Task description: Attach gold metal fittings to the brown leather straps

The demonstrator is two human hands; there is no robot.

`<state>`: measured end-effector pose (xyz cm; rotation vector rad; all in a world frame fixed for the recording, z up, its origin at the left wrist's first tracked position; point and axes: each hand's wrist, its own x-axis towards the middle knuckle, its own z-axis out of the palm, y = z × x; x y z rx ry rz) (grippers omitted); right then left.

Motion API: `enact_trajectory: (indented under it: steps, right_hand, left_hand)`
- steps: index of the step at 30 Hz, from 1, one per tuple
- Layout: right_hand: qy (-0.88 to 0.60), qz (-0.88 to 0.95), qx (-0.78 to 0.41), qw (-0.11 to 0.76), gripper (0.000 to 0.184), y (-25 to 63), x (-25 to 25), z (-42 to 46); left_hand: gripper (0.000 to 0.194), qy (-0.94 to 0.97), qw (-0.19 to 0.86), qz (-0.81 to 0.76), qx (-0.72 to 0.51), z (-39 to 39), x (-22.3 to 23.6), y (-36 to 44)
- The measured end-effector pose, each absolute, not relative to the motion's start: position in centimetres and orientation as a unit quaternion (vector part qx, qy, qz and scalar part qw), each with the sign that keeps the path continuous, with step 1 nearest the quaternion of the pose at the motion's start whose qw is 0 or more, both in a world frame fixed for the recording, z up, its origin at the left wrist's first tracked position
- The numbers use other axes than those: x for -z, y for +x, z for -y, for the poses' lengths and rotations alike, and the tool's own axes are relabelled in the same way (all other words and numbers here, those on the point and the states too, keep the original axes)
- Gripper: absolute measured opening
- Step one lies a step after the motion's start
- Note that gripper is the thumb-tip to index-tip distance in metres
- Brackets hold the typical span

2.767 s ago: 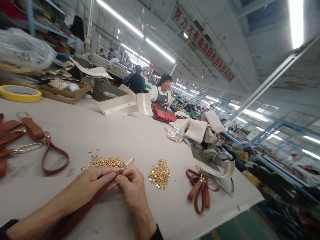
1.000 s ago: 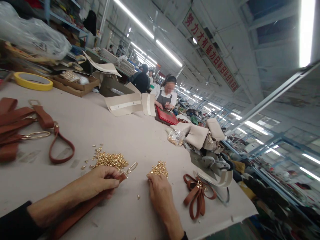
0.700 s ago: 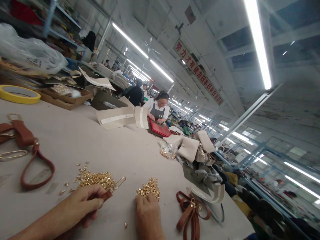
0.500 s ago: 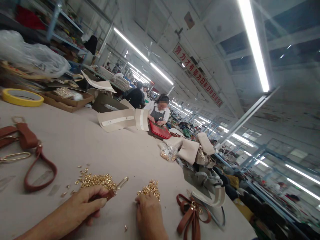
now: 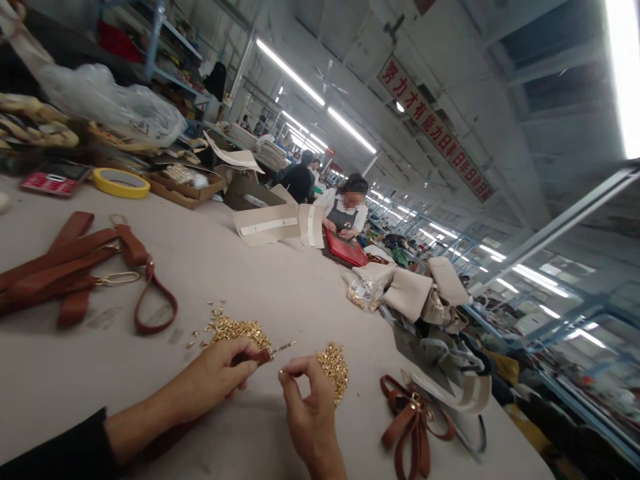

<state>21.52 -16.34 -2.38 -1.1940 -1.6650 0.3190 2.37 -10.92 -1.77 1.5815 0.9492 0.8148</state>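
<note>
My left hand is closed around the end of a brown leather strap, which has a gold metal clasp sticking out toward the right. Just behind this hand lies a pile of small gold rivets. My right hand pinches thumb and forefinger together at the tips, with a tiny gold rivet barely showing between them. A second heap of gold rivets sits right beside its knuckles. A gap separates the two hands.
Brown straps with gold hooks lie at left, and a looped bundle of straps at right. Yellow tape, a cardboard box and beige panels stand farther back. Across the table a person handles a red bag.
My right hand has lifted from the rivet heap and turned, now pinching a rivet. The strap's clasp has turned edge-on in my left hand. The view has swung left.
</note>
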Motion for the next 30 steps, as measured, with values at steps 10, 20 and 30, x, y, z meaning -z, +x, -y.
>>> enact_trajectory:
  steps: [10, 20, 30]
  right_hand:
    - [-0.394, 0.74, -0.017, 0.545, 0.019, 18.7, 2.9, 14.8]
    - [-0.42, 0.721, -0.016, 0.551, 0.016, 18.3, 3.3, 15.0]
    - [-0.464, 0.592, -0.238, 0.615, 0.003, 17.5, 3.9, 14.8]
  left_hand:
    - [0.031, 0.622, 0.58, -0.377, -0.367, 11.0, 1.7, 2.7]
    - [0.023, 0.682, 0.496, -0.389, -0.371, 11.2, 1.4, 2.7]
    - [0.024, 0.68, 0.52, -0.365, -0.365, 11.1, 1.7, 2.7]
